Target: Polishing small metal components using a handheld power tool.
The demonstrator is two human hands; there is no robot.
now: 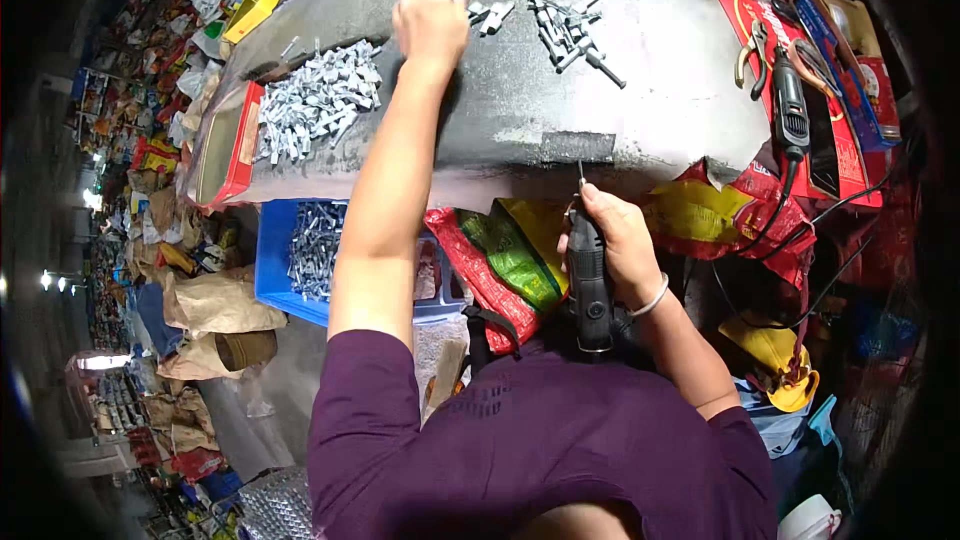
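Rotary tool [590, 275]: black, ribbed, pen-shaped power tool with a thin bit pointing up at the table edge; it sits low at the near edge of the grey table, over the person's lap.
Right hand [622, 240]: fingers wrapped tight round the tool body, thumb along its top; a thin pale bangle circles the wrist.
Left hand [432, 22]: stretched far across the table, fingers curled down onto small metal pieces [488, 16]; I cannot tell whether it pinches one or only presses on them.
Table [520, 100]: grey, dusty, matt surface with a rounded far rim.
Loose cluster [568, 30]: roughly a dozen small silvery castings, stubby and angular, lying just right of the left hand.
Big heap [318, 100]: many more of the same bright metal pieces, too many to count, piled at the table's left side.
Red tray [228, 145]: shallow, flat, red-rimmed, just beside the heap; its bottom looks bare.
Blue crate [300, 260]: one plastic bin below the table edge, holding another mass of silvery pieces.
Second rotary tool [790, 110]: black, corded, lying on red cardboard at the right.
Pliers [750, 50]: one pair, pale handles, near that tool.
Sacks [505, 255]: glossy printed bags, red, yellow and green, crumpled under the table edge.
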